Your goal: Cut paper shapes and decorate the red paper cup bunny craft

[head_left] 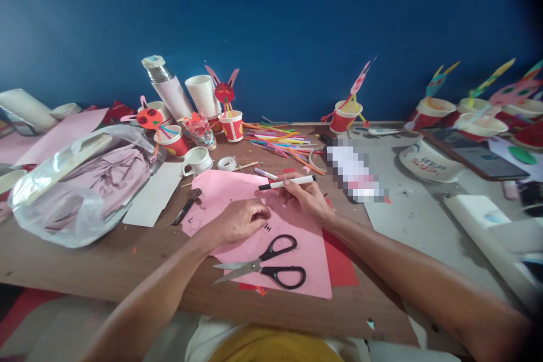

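Observation:
A white marker with a black end (306, 180) is held between the thumb and fingers of my right hand (306, 199), lying nearly level above a pink sheet of paper (292, 254). My left hand (242, 220) rests on the same sheet with its fingers curled in. What is inside those fingers, if anything, is hidden. Small dark drawn marks show on the sheet beside my left hand. Scissors with black handles (265, 263) lie on the near part of the sheet, blades pointing left and apart. Red paper (341, 266) sticks out from under the pink sheet.
A black pen (186, 207), a white cup (197, 162) and a tape roll (227, 164) are left of the sheet. Colourful pipe cleaners (282, 140) lie behind. Paper-cup figures (231, 124) line the wall. A plastic bag (80, 192) sits left, a phone (475, 153) right.

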`<state>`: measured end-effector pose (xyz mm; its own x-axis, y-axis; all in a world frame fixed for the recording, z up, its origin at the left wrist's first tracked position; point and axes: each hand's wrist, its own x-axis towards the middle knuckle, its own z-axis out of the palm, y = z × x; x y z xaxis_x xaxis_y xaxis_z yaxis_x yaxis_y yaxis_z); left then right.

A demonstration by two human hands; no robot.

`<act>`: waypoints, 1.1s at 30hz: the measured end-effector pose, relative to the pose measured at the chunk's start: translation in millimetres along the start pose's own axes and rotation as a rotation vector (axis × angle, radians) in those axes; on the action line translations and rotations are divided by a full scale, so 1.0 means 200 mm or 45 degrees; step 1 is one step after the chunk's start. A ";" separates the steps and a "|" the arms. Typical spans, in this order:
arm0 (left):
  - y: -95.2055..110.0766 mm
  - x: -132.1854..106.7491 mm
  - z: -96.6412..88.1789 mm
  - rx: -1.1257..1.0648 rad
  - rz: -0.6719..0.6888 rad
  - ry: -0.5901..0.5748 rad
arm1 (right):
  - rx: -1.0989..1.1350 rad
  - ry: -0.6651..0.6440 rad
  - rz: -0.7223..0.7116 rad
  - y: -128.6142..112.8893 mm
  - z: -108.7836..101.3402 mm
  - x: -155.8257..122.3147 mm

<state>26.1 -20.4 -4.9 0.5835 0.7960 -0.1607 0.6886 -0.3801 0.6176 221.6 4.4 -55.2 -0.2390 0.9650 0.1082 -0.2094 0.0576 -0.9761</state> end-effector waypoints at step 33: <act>-0.13 -0.05 -0.26 -0.464 -0.163 0.357 | -0.025 0.240 -0.069 -0.05 -0.01 -0.01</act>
<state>-19.5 6.8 21.0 0.3308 0.9411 -0.0700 0.5222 -0.1208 0.8442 225.4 2.2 -45.7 -0.0458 0.9911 0.1252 -0.1981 0.1138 -0.9736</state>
